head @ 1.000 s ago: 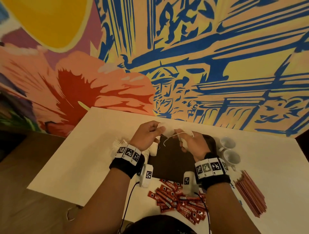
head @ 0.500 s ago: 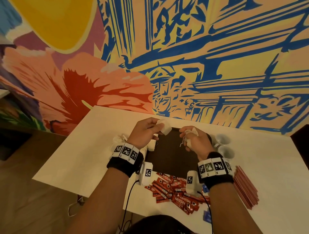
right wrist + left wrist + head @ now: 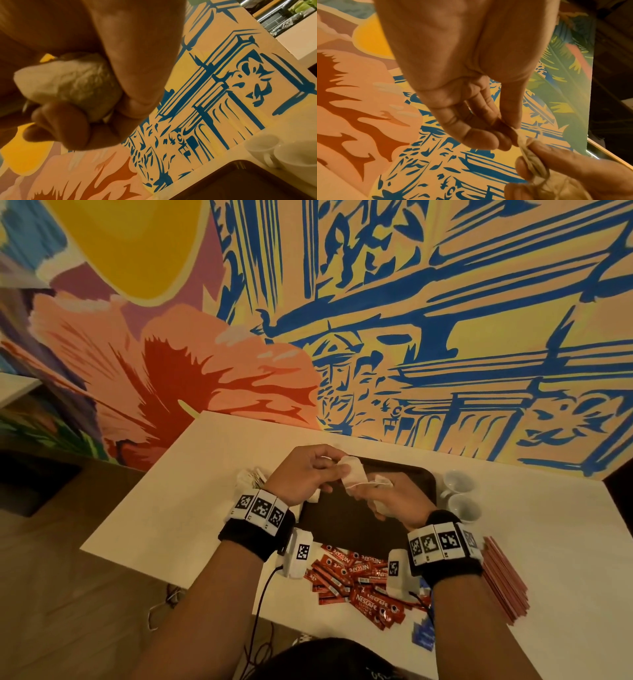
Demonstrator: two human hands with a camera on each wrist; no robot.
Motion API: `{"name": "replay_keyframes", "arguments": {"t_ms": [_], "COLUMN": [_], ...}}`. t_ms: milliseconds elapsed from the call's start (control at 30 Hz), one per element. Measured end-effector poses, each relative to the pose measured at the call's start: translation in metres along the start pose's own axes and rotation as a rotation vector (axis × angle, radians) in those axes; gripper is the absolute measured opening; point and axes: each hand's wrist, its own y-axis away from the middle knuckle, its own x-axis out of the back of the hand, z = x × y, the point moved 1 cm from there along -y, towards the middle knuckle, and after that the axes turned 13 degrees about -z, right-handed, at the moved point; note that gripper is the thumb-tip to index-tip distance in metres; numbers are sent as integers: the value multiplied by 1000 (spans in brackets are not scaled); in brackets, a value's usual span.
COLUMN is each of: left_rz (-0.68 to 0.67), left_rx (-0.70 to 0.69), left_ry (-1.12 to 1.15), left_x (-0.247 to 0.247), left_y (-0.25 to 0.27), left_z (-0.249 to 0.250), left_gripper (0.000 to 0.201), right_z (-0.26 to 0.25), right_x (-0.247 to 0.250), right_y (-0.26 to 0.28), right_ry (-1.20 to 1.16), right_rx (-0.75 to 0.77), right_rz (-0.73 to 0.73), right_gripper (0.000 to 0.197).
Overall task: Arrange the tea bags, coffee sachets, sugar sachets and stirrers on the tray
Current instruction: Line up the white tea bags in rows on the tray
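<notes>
Both hands hover over the far part of the dark tray (image 3: 346, 529). My left hand (image 3: 337, 470) pinches a white tea bag (image 3: 352, 479) by its top edge, seen close in the left wrist view, where the left hand (image 3: 513, 135) meets the tea bag (image 3: 532, 159). My right hand (image 3: 373, 491) is curled round another tea bag (image 3: 68, 83) in its palm, and its fingertips (image 3: 556, 158) touch the pinched bag. A thin string (image 3: 368, 483) runs between the bags. Red coffee sachets (image 3: 359, 577) lie in a heap at the table's near edge. Red stirrers (image 3: 503, 580) lie to the right.
Two white cups (image 3: 460, 494) stand just right of the tray. A pile of white packets (image 3: 250, 477) lies left of the tray, partly behind my left wrist. A blue packet (image 3: 423, 635) sits at the near edge. The painted wall rises right behind the table.
The hands have come together. A second ago a string hung in a loop between them; now the left hand's tea bag touches the right hand's fingers.
</notes>
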Motion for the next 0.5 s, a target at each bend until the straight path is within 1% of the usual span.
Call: {"name": "replay_keyframes", "arguments": {"t_ms": [67,167,200,333,433,500], "left_rz": [45,144,146,19,13,14], "left_rx": [-7,-11,-6,3,-3,-6], "left_ry": [-4,-5,-8,-103,-179,-226], "left_x": [3,9,11,13,20,26], "left_y": [2,5,6,3,-4,-8], "left_z": [-1,-4,-5,-7,-8,-9], "left_gripper": [21,20,19,22,15,12], "right_z": [1,1,-1,-5,-7,-7], "right_x": [-1,0,1,1,-1,-1], "right_y": [0,-3,-3,-12,-21,-28], "right_ry": [-17,42,59,82,75,87], "right_rx": [-5,-20,-20,1,3,2], "right_rz": [27,21,15,8,6,6], "right_gripper": [30,24,23,17,11,14]}}
